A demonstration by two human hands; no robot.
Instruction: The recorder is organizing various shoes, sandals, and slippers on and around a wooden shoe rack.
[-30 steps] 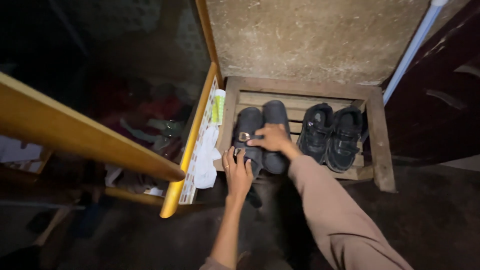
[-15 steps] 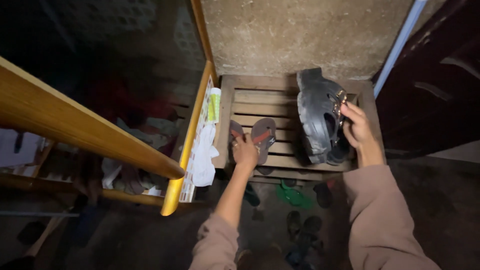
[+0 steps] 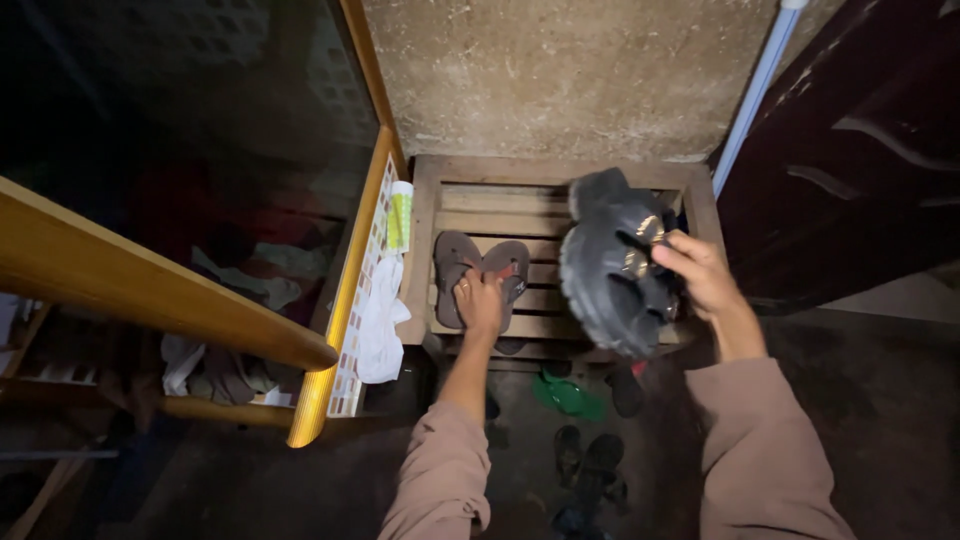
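My right hand (image 3: 700, 275) grips a pair of dark chunky sandals (image 3: 610, 265) by their straps and holds them up, soles toward me, over the right side of a wooden slatted rack (image 3: 560, 170). My left hand (image 3: 480, 300) rests on a pair of brown flip-flops (image 3: 480, 270) that lie side by side on the left part of the rack. Both arms wear brownish-pink sleeves.
A rough concrete wall stands behind the rack. A yellow wooden rail (image 3: 150, 290) and a glass-fronted frame lie to the left, with a white cloth (image 3: 380, 320) hanging on it. A dark door (image 3: 860, 150) is at right. Green slippers (image 3: 567, 395) and dark footwear (image 3: 590, 460) lie on the floor below.
My right hand lifted the dark sandals off the rack and swung them up to the right. That uncovered the brown flip-flops, where my left hand now rests.
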